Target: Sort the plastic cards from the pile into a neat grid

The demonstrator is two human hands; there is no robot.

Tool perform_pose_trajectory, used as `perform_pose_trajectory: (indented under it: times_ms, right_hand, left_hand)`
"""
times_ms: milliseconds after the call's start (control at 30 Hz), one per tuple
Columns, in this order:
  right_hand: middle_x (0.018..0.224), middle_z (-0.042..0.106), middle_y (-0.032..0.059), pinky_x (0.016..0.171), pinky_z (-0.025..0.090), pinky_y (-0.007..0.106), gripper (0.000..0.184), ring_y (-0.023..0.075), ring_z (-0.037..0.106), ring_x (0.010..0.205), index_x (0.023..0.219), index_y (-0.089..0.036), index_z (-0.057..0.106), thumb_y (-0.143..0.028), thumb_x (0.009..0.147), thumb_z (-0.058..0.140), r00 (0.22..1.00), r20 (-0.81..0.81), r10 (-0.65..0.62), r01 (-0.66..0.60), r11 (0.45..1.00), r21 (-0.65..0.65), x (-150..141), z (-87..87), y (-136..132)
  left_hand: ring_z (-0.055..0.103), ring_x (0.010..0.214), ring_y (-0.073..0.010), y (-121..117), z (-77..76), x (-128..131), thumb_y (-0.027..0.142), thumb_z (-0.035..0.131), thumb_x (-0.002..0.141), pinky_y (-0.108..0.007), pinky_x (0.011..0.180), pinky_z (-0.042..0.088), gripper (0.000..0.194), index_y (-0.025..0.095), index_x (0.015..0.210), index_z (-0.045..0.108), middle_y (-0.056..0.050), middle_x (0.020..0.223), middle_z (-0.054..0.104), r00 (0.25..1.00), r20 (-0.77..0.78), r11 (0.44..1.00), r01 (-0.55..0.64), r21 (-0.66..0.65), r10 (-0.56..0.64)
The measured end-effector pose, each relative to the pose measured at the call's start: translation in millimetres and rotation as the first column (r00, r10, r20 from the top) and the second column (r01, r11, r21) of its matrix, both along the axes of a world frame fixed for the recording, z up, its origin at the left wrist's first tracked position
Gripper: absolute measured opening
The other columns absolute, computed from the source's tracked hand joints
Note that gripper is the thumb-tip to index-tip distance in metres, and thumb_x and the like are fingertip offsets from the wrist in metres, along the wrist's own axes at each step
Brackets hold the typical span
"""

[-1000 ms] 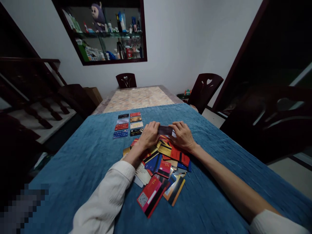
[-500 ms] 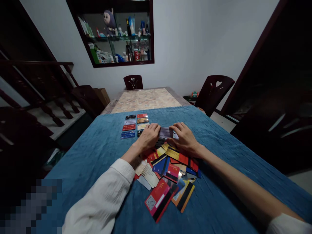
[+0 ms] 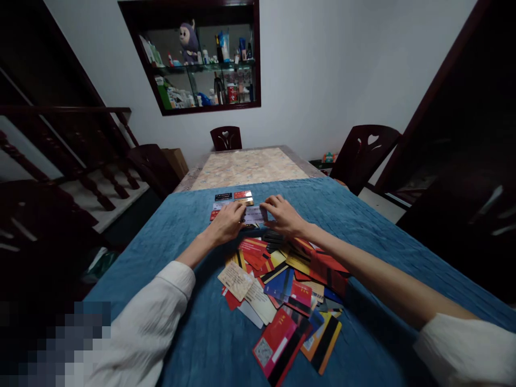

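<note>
A light grey-purple bank card (image 3: 255, 214) is pinched at its two short ends, with my left hand (image 3: 228, 221) closed on the left end and my right hand (image 3: 284, 216) closed on the right. It is over the near part of two columns of laid-out cards. A black card (image 3: 223, 196) and a red card (image 3: 242, 194) top these columns; my left hand and the held card hide much of the nearer ones. Closer to me spreads a loose, overlapping heap of cards, including a beige card (image 3: 236, 280), a blue card (image 3: 279, 285) and a red card with a QR code (image 3: 278, 344).
A blue cloth (image 3: 161, 269) covers the near part of the table, and a patterned tabletop (image 3: 250, 164) shows beyond it. Dark wooden chairs stand at the far end (image 3: 226, 138) and right side (image 3: 365, 153). A wall cabinet (image 3: 209, 110) holds a plush toy and bottles.
Both hands have carried the card from the heap's far edge forward and left to the laid-out columns. The heap's left side, with the beige card, is now uncovered. The view has shifted slightly.
</note>
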State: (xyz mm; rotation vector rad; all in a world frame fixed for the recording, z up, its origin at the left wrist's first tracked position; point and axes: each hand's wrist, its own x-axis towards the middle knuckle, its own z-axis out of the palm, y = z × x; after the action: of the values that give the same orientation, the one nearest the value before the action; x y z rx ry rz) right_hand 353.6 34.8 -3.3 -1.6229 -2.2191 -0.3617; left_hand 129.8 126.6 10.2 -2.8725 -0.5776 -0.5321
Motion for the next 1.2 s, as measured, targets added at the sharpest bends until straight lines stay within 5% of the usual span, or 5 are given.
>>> perform_pose_trajectory:
  times_ms: [500, 867, 1200]
  right_hand:
    - [0.136, 0.055, 0.0123, 0.088, 0.039, 0.037, 0.050, 0.0286, 0.042, 0.116, 0.134, -0.020, 0.059, -0.032, 0.087, 0.069, 0.998, -0.060, -0.019, 0.011, 0.990, -0.140, -41.7, 11.1, 95.6]
    - [0.133, 0.060, 0.0089, 0.089, 0.038, 0.039, 0.035, 0.0307, 0.044, 0.118, 0.122, -0.028, 0.069, -0.032, 0.088, 0.062, 0.997, -0.059, -0.057, 0.040, 0.967, -0.251, -56.6, -0.3, 150.5]
    - [0.131, 0.063, 0.0090, 0.089, 0.040, 0.043, 0.032, 0.0345, 0.045, 0.120, 0.115, -0.029, 0.072, -0.033, 0.085, 0.063, 0.997, -0.016, -0.080, 0.070, 0.935, -0.347, -58.6, -13.8, 182.8]
  left_hand:
    - [0.058, 0.112, -0.0277, 82.6, 5.0, -36.8, 0.017, 0.061, 0.082, -0.042, 0.098, 0.050, 0.029, 0.016, 0.111, 0.061, -0.014, 0.121, 0.060, 0.987, -0.036, 0.982, -0.158, -0.107, 0.155]
    - [0.059, 0.111, -0.0280, 146.8, -13.6, -40.4, 0.020, 0.062, 0.076, -0.038, 0.098, 0.049, 0.024, 0.016, 0.099, 0.068, -0.012, 0.116, 0.064, 0.957, -0.152, 0.934, -0.278, -0.226, 0.248]
    - [0.063, 0.103, -0.0254, 174.1, -27.0, -30.7, 0.017, 0.063, 0.073, -0.032, 0.092, 0.049, 0.033, 0.017, 0.105, 0.071, -0.009, 0.106, 0.069, 0.922, -0.230, 0.893, -0.366, -0.263, 0.311]
